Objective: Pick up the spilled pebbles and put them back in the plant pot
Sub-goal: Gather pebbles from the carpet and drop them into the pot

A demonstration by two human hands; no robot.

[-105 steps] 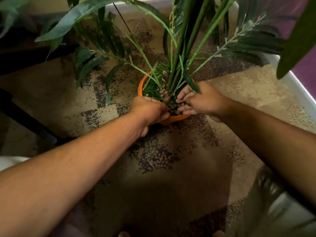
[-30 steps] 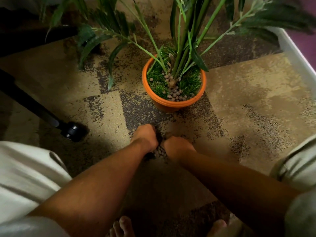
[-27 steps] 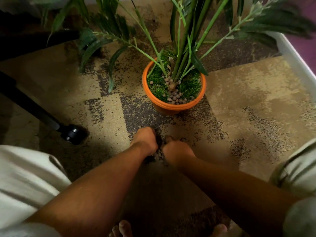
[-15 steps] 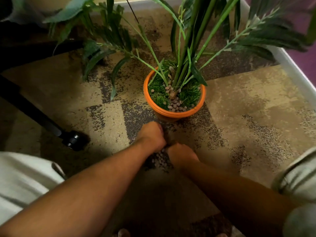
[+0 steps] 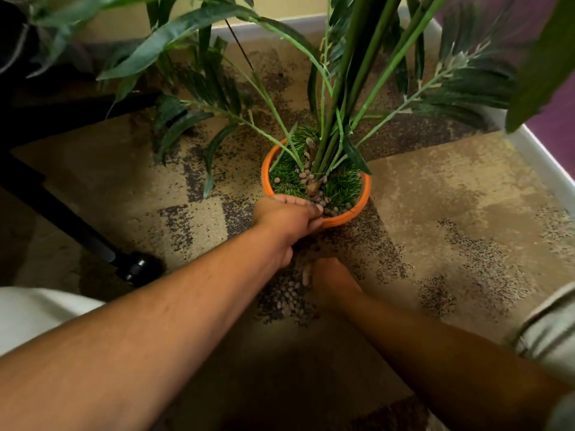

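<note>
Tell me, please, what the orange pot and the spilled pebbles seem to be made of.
The orange pot looks like smooth, matte plastic: even colour, thin rolled rim. The pebbles look like fired clay or stone: rounded, dull grey-brown; the blur leaves it open.

Plant pot (image 5: 367, 189) top is mostly blocked: stems (image 5: 340, 119) rise from its centre, and fronds (image 5: 199, 104) hang over its left and far sides. The near rim is the only open way in, and the left hand (image 5: 286, 214) covers its near-left part. Carpet (image 5: 451, 200) right of the pot is open up to the white baseboard (image 5: 547, 164). Near the pot, pebbles (image 5: 289, 298) lie with the right hand (image 5: 329, 278) beside them. A black chair leg (image 5: 133, 269) stands well left.
</note>
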